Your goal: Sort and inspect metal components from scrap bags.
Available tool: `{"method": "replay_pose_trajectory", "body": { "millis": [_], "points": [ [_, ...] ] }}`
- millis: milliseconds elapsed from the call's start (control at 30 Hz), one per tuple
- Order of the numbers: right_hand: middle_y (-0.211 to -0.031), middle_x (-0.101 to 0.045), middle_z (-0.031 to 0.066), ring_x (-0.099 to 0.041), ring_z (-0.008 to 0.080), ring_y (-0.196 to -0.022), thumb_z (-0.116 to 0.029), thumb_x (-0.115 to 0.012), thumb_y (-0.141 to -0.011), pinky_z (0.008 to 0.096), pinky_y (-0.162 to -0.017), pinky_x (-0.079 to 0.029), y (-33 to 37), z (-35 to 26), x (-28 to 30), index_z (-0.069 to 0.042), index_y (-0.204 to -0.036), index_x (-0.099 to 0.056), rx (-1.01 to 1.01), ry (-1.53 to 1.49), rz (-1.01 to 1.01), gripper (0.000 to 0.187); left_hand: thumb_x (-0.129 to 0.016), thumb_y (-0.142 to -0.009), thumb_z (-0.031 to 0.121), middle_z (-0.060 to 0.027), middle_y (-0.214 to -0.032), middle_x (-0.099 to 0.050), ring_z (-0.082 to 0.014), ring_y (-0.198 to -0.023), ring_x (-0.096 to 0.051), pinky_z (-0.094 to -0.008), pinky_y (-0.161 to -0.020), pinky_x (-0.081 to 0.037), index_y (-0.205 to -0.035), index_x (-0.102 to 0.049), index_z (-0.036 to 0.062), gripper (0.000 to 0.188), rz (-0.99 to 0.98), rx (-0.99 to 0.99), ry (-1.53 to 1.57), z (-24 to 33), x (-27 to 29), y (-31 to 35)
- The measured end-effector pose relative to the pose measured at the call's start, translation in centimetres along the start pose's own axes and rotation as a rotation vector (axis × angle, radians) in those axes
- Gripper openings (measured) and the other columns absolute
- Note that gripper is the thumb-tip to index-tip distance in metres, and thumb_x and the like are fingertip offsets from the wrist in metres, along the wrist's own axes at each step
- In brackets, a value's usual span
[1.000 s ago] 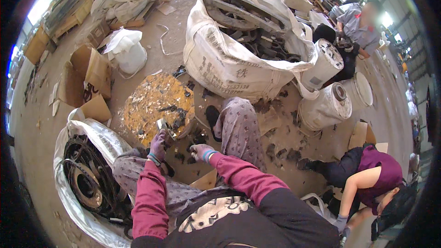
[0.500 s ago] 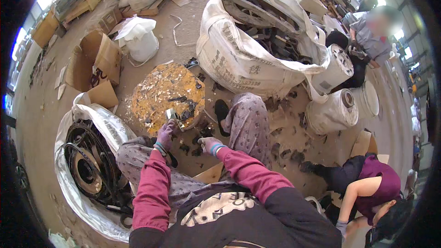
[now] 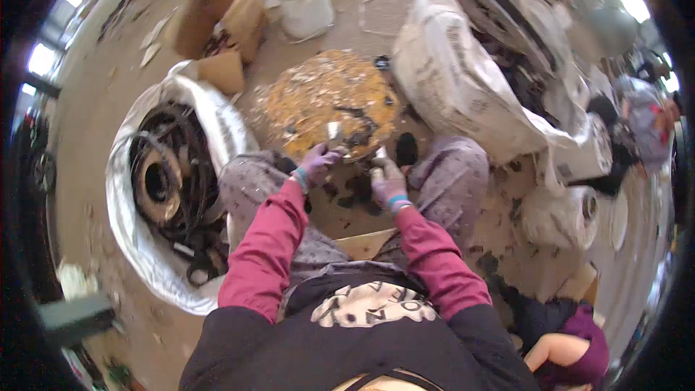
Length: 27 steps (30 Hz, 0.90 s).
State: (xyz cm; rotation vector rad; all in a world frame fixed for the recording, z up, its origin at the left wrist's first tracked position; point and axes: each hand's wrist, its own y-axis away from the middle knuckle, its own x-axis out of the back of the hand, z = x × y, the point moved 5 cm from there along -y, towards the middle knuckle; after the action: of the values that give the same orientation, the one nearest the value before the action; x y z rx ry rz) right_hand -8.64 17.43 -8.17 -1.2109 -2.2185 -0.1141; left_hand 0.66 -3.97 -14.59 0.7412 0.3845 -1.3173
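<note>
Head view: purple-gloved left hand (image 3: 318, 163), fingers closed round small, pale, metallic-looking piece (image 3: 334, 131), blurred; piece at near side of round, yellow-orange, debris-strewn platform (image 3: 298, 105); purple-gloved right hand (image 3: 389, 182) near it, fingers curled, small whitish bit (image 3: 381, 152) at fingertips, cannot tell whether gripped; large white woven sack (image 3: 223, 122) of black coiled strips (image 3: 205, 165) at left; open brown cardboard box (image 3: 246, 20) beyond sack.

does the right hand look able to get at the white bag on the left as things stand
Probably not directly: the left hand and left knee lie between the right hand and the white bag.
</note>
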Motion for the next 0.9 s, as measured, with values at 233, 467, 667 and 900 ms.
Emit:
{"method": "replay_pose_trajectory", "body": {
  "millis": [233,467,667,900],
  "points": [
    [-0.077,-0.059,0.003,-0.047,0.006,-0.056,-0.018,-0.038,-0.096,0.0184,-0.048,-0.038,-2.5,-10.0,1.5,-0.019,-0.143,-0.021,-0.546,-0.811,-0.367,0.05,-0.062,-0.072,-0.006,-0.0089,-0.104,-0.057,-0.0145,-0.084,-0.058,-0.0259,-0.071,-0.049,-0.123,-0.04,-0.0002,0.056,0.154,0.012,-0.015,4.2,-7.1,2.5],
    [-0.068,-0.057,0.0015,-0.046,0.0063,-0.051,-0.033,-0.04,-0.095,0.0201,-0.044,-0.034,-1.5,-10.2,0.5,-0.008,-0.117,-0.05,-0.619,-0.827,-0.456,0.035,-0.061,-0.077,-0.002,-0.0075,-0.105,-0.059,-0.0143,-0.088,-0.058,-0.0291,-0.077,-0.049,-0.121,-0.044,0.0022,0.047,0.303,-0.071,-0.175,4.3,-8.7,1.8],
    [-0.054,-0.048,0.0006,-0.041,0.0085,-0.043,-0.034,-0.045,-0.094,0.0227,-0.04,-0.032,-0.9,-8.8,0.0,-0.005,-0.096,-0.058,-0.689,-0.717,-0.469,0.032,-0.068,-0.074,0.002,-0.0035,-0.104,-0.059,-0.0127,-0.089,-0.057,-0.0291,-0.079,-0.047,-0.116,-0.049,0.0033,0.046,0.07,-0.063,0.175,1.7,-6.2,0.0],
    [-0.052,-0.043,-0.0018,-0.036,0.0082,-0.041,-0.037,-0.047,-0.093,0.0231,-0.038,-0.03,-1.6,-8.5,-0.3,-0.006,-0.093,-0.059,-0.764,-0.693,-0.452,0.033,-0.07,-0.076,0.004,-0.0035,-0.103,-0.057,-0.0127,-0.092,-0.054,-0.0294,-0.078,-0.049,-0.117,-0.046,0.0048,0.048,0.315,-0.105,-0.333,3.9,-8.8,1.0]
  ]
}}
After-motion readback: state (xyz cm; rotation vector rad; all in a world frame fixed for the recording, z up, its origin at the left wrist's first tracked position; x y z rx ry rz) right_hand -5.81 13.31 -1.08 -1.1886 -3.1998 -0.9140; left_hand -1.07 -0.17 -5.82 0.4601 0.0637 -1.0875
